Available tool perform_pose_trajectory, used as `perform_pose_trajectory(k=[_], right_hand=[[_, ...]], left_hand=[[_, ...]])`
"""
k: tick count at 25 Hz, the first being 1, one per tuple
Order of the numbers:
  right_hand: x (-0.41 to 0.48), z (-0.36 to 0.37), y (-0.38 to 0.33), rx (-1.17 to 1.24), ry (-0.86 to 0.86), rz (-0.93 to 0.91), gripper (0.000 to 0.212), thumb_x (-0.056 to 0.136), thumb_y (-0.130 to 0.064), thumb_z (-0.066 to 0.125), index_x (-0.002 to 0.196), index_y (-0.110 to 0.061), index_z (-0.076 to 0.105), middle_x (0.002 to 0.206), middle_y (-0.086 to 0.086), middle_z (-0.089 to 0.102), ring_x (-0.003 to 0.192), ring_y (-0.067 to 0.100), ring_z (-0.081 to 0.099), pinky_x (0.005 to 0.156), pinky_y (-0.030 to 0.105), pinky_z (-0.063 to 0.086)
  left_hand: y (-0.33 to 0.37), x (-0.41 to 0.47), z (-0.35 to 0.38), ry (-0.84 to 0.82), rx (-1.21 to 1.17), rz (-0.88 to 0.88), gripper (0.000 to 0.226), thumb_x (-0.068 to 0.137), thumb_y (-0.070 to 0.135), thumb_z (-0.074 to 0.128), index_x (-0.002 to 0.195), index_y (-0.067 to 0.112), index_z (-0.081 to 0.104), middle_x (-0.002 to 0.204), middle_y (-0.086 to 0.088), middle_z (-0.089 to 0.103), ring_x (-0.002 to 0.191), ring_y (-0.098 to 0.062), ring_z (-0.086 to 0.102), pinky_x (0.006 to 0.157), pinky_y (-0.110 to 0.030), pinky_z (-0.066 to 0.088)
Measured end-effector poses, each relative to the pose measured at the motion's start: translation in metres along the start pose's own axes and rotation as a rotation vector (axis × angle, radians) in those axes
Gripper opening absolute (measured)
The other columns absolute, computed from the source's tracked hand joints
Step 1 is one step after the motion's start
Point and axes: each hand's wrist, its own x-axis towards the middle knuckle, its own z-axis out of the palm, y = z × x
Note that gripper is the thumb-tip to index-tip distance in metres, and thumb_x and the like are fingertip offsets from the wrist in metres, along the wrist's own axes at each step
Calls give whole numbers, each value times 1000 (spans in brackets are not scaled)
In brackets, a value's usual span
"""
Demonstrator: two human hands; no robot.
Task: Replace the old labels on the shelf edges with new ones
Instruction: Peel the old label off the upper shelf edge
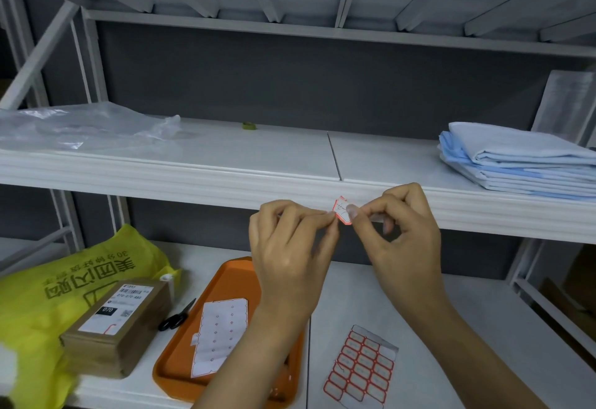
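A small white label with a red border (341, 209) is held between both hands, just in front of the white shelf edge (193, 183). My left hand (290, 247) pinches its left side with thumb and forefinger. My right hand (406, 231) pinches its right side the same way. The label is crumpled and has red handwriting on it. A sheet of red-bordered blank labels (361, 366) lies on the lower shelf below my right forearm. A used backing sheet (221, 337) lies in the orange tray (180, 363).
Black scissors (177, 315) lie left of the tray, beside a brown cardboard parcel (119, 328) and a yellow plastic bag (42, 295). On the upper shelf are a clear plastic bag (74, 125), a small green tape roll (249, 125) and folded blue cloths (522, 160).
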Motion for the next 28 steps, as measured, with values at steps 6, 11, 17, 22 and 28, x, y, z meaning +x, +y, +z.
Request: perform_pose_trajectory(k=[6,11,17,22,28], right_hand=[[-10,3,12,-95,-79,-145,24,84,-36,64,74,-14,69,78,-12,50,70,0,48,60,10,37],[-13,1,17,-152,-17,-59,41,91,-40,61,59,-15,67,59,-9,53,53,8,50,56,19,41],[8,-5,-7,-223,-101,380,51,83,-59,59,50,-20,67,46,-4,60,48,9,59,68,25,51],[7,-12,-6,-85,-111,483,51,89,-52,58,50,-20,68,48,0,64,40,10,55,60,30,52],[-10,-3,-14,7,-383,399,38,87,-53,54,79,-21,73,71,-6,69,48,1,58,54,13,49]], left_hand=[[-5,-13,-10,-60,-4,-25,14,83,26,73,81,12,75,88,0,73,92,-20,61,79,-29,45],[-4,-12,-19,-120,-43,-71,8,79,18,68,83,12,72,100,3,72,102,-15,60,85,-25,44],[-4,-16,-26,-185,-44,-160,17,81,24,59,85,13,71,89,2,69,92,-7,55,86,-13,34],[-4,-19,-32,-231,-19,-186,17,82,30,58,82,16,68,84,4,67,87,-6,53,83,-11,30],[-8,-23,-38,-357,-51,-244,19,83,35,59,91,19,67,90,4,65,87,-10,56,79,-15,38]])
